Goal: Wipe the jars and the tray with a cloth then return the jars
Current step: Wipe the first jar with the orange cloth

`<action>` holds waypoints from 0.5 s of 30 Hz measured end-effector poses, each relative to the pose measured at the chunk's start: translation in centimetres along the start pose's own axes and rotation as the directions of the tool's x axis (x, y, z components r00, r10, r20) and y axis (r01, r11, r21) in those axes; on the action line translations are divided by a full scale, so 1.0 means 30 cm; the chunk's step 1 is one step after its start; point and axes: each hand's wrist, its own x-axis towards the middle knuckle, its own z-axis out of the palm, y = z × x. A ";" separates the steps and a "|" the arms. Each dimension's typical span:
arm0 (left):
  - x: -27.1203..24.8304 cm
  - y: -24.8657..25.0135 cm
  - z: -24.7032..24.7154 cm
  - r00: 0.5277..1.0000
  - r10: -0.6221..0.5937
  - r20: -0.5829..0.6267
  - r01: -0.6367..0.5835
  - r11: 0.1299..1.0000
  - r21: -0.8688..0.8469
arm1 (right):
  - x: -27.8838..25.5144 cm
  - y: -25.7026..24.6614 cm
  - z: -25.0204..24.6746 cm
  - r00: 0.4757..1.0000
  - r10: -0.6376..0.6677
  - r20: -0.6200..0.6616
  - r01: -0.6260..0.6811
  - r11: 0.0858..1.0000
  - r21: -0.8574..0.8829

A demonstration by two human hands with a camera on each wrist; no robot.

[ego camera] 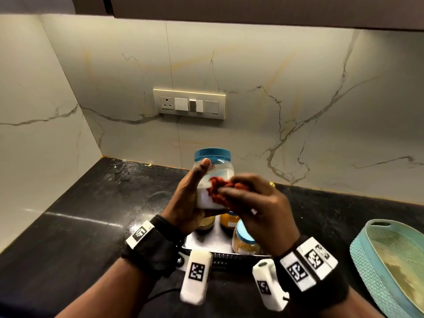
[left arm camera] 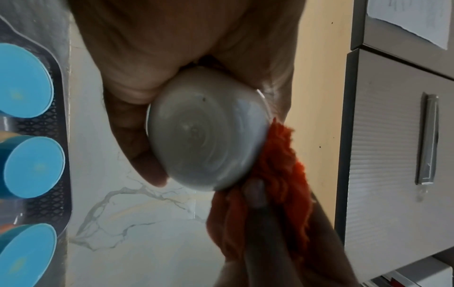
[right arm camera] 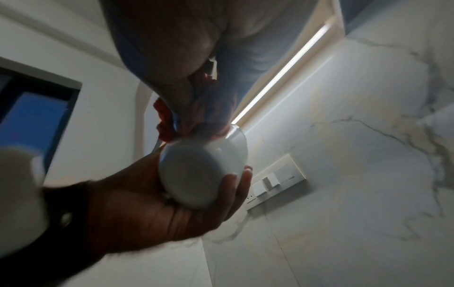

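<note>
Both wrists wear black straps low in the head view. Her left hand (ego camera: pixel 187 198) grips a blue-lidded jar (ego camera: pixel 214 173) of white powder, raised above the tray (ego camera: pixel 206 243). Her right hand (ego camera: pixel 257 207) clutches a bunched red cloth (ego camera: pixel 221 191) against the jar's side. Three other jars (ego camera: pixel 244 239) stand on the tray; a teal basket (ego camera: pixel 364 255) sits right.
</note>
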 end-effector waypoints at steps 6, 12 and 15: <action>-0.013 0.000 0.034 0.999 -0.032 0.004 0.032 0.999 -0.006 | 0.073 0.083 -0.010 0.887 0.461 -0.034 -0.395 0.794 0.462; 0.012 0.008 0.022 0.999 -0.028 -0.034 0.029 0.998 0.051 | 0.039 0.101 0.016 0.863 0.501 -0.062 -0.437 0.802 0.406; 0.016 0.014 0.015 0.994 -0.072 -0.082 0.081 0.990 0.115 | 0.043 0.094 0.025 0.875 0.474 -0.097 -0.419 0.844 0.335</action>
